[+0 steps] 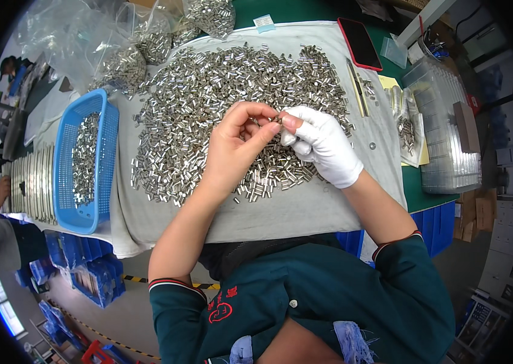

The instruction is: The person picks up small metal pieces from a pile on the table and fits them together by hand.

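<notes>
I see my bare left hand (232,145) and gloved right hand (320,145) pinching one small metal sleeve (276,119) above the heap of sleeves (220,97) on the counter (305,212); a loose pinch could drop it back, lost among identical pieces.

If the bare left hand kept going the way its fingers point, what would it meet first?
The white-gloved right hand: the bare left hand points right at it, their fingertips already meeting on a small silver metal cylinder.

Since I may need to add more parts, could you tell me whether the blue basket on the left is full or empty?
Partly filled: the blue basket holds a shallow layer of small metal cylinders, well below its rim.
</notes>
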Demonstrator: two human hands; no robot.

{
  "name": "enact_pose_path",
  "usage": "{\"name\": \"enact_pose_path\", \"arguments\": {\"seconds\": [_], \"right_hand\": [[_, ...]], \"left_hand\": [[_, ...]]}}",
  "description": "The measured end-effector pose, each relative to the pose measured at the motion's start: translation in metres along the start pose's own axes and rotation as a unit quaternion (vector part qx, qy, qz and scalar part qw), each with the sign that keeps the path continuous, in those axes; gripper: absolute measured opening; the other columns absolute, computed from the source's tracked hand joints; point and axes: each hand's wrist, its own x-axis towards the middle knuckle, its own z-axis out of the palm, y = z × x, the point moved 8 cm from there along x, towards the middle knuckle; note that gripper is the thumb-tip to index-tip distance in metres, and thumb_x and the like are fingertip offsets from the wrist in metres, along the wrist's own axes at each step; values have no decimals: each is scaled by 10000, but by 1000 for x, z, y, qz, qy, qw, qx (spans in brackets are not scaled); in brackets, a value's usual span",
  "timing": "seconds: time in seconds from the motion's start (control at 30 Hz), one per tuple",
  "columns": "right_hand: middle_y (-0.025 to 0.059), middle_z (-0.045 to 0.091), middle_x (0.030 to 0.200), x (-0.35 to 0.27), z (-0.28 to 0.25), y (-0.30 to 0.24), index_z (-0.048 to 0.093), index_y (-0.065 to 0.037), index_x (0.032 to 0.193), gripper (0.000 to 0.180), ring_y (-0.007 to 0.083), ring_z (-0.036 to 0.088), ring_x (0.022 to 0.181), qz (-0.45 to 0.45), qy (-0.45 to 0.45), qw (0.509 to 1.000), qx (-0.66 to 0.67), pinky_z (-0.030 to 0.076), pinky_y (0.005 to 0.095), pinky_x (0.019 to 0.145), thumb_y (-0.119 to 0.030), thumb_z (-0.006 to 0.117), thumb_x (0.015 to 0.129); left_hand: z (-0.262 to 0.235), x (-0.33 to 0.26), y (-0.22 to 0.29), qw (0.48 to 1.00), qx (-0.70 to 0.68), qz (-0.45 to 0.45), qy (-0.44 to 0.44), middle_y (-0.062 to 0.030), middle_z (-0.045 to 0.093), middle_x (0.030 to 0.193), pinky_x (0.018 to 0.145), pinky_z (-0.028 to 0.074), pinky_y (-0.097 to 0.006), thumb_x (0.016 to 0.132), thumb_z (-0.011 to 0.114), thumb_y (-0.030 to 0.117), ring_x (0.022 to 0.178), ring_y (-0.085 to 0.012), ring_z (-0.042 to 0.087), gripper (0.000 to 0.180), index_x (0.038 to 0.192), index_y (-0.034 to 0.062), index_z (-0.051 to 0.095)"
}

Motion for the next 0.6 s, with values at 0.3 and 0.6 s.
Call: {"name": "enact_pose_path", "arguments": {"seconds": [0.3,0.6], "right_hand": [[-37,476,664,6,4,26,526,-65,892,169,-10,326,445,123,-81,956,254,213,121,331,-232,504,874],[27,493,726,8,4,17,522,-37,911,227,23,312,449,110,-139,912,370,216,133,315,-249,448,875]], "left_hand": [[-4,0,23,979,180,88,29,-19,514,800,501,377,-188,738,655,80,569,-48,435,199,926,60,594],[-6,3,17,847,507,80,-139,-98,574,816,735,418,-358,697,660,248,810,-274,535,295,903,44,600]]}}
